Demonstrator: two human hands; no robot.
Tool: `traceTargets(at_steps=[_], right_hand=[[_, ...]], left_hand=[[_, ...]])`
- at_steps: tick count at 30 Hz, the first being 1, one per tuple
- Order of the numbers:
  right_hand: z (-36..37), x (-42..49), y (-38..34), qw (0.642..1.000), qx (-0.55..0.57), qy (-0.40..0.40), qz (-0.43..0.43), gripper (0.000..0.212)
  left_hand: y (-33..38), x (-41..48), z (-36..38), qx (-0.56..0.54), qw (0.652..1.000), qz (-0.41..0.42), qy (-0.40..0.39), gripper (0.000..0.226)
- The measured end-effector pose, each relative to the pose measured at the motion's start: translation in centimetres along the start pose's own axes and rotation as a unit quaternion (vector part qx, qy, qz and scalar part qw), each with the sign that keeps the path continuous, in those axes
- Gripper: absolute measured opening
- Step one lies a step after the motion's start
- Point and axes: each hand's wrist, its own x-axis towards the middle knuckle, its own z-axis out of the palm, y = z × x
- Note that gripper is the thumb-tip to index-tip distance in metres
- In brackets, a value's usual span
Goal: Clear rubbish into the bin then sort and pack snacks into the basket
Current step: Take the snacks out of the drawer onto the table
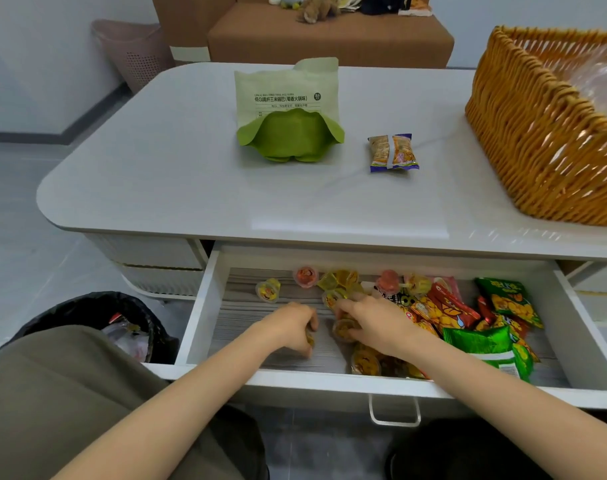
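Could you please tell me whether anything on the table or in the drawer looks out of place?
Yes: the pale green paper snack bag on the white table gapes open, its bright lining folded out. In the open white drawer, small plastic jelly cups lie scattered loose, some on their sides.

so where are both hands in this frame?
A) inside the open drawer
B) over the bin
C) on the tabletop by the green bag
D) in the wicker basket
A: the left hand and right hand are both down in the open drawer, fingers curled on jelly cups; the green bag and wicker basket sit untouched on the table.
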Motion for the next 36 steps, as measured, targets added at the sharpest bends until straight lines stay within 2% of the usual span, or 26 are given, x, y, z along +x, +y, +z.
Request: traceTargets(at_steps=[4, 7, 11, 14, 16, 19, 24, 27, 29, 32, 36], right_hand=[[0.1, -0.3, 0.6, 1.0, 0.023, 0.006, -0.003, 0.041], [0.5, -0.2, 0.6, 1.0, 0.016, 0.004, -0.015, 0.04], [-0.6, -0.6, 1.0, 0.992, 0.122, 0.035, -0.014, 0.037], [-2.9, -1.7, 1.3, 0.968, 0.236, 0.081, -0.019, 0.034], [-5.0, -2.5, 1.0, 0.947, 0.306, 0.095, -0.04, 0.031], [-8.3, -2.6, 0.0, 0.916, 0.371, 0.132, -0.071, 0.028], [-10.8, 1.5, -0.9, 0.907, 0.33, 0.255, -0.057, 0.029], [-10.6, 4.8, -0.8, 0.898, 0.347, 0.271, -0.019, 0.027], [-10.5, 6.7, -0.7, 0.904, 0.335, 0.267, -0.001, 0.027], [-10.6, 8.6, -0.7, 0.928, 0.268, 0.256, 0.028, 0.036], [-10.1, 8.5, -1.1, 0.926, 0.201, 0.314, 0.059, 0.046]], left_hand=[[-0.5, -0.6, -1.0, -0.09, 0.994, -0.029, 0.062, 0.046], [-0.2, -1.8, -2.0, -0.088, 0.994, -0.012, 0.066, 0.049], [0.6, -4.6, -5.6, -0.137, 0.984, 0.034, 0.105, 0.045], [0.8, -7.0, -9.5, -0.226, 0.958, 0.063, 0.163, 0.037], [0.5, -7.8, -11.3, -0.283, 0.931, 0.078, 0.217, 0.039], [-0.6, -7.2, -12.4, -0.294, 0.894, 0.066, 0.332, 0.041], [-1.9, -4.1, -12.1, -0.317, 0.859, 0.057, 0.399, 0.038], [-2.1, -2.8, -12.2, -0.325, 0.847, 0.062, 0.416, 0.037], [-2.2, -2.4, -12.1, -0.34, 0.84, 0.072, 0.417, 0.038], [-2.1, -2.2, -12.0, -0.359, 0.825, 0.084, 0.429, 0.043], [-2.4, -2.7, -12.3, -0.345, 0.831, 0.076, 0.43, 0.052]])
